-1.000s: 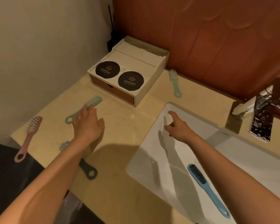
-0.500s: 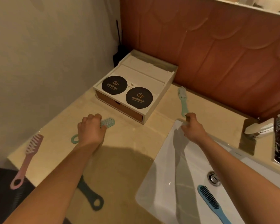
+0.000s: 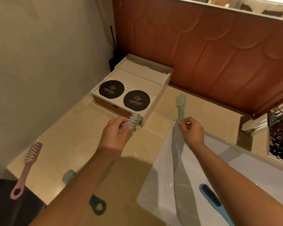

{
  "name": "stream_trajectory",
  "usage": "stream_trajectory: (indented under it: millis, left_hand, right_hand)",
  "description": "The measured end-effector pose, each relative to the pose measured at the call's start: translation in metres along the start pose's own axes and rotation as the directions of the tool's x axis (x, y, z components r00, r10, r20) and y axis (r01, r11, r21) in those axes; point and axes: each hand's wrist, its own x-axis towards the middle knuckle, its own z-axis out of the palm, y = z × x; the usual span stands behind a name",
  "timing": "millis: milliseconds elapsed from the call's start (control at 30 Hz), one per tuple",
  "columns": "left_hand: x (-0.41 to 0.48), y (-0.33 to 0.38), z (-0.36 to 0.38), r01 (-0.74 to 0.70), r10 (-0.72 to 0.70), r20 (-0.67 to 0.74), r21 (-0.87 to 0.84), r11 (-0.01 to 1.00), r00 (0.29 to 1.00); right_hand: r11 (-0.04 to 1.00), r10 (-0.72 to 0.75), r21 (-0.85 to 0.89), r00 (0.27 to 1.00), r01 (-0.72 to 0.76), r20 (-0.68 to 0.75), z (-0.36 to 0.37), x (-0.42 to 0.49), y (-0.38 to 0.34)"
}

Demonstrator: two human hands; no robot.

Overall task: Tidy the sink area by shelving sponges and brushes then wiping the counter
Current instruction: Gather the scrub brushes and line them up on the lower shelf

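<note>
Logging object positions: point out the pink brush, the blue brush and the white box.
pink brush (image 3: 24,174): head view, on its handle.
blue brush (image 3: 211,195): head view, on its bristles.
white box (image 3: 137,77): head view, on its top.

The left hand (image 3: 116,134) and the right hand (image 3: 192,132) are bare, and both forearms are uncovered as far up as the view reaches. Below the front-left corner of the beige stone surface (image 3: 82,142) shows dark, faintly ribbed fabric (image 3: 5,212); whether it is the person's clothing cannot be told.
</note>
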Motion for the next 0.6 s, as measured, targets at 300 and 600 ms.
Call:
stream_trajectory:
  millis: [300,600]
  left_hand:
    - [-0.026,0.05,0.041,0.224,-0.14,0.19,-0.553,0.803,0.972]
    - [-0.059,0.073,0.087,0.485,-0.268,0.406,-0.698,0.526,0.874]
  right_hand:
    - [0.861,0.117,0.509,0.978,-0.012,-0.175,-0.04,-0.066,-0.015]
    - [0.785,0.23,0.603,0.97,-0.139,-0.076,-0.097,-0.144,0.026]
